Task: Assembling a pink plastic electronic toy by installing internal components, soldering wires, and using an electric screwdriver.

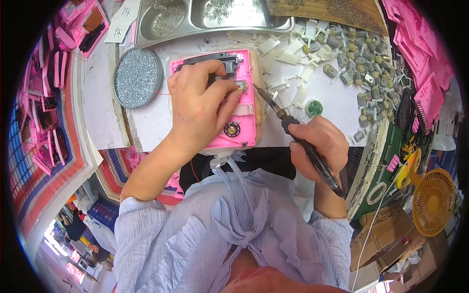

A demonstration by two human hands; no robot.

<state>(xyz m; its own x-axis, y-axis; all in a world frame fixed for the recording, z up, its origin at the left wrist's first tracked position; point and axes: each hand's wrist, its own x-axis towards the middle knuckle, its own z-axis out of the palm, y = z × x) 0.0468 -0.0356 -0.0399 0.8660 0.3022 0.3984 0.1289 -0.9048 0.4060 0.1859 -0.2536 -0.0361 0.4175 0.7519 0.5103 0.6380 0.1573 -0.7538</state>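
Observation:
A pink plastic housing [248,117] lies on the bench in front of me, with a black part [229,61] along its far end and a small round speaker [232,129] near its close end. My left hand [200,100] reaches over it, thumb and fingers pinched at a small metal piece [242,85] by the right side; what exactly they grip is hidden. In my right hand [320,146] is a black-handled soldering iron [305,146], held like a pen. Its slim tip points up-left, just right of the housing's edge.
A round dish of small screws [138,78] stands left. Behind is a metal tray [220,22] with more screws. White plastic brackets [293,49] and many small motors [366,63] spread right, near a green-filled tin [314,107]. Pink parts [415,49] pile at the far right, above a yellow fan [433,201].

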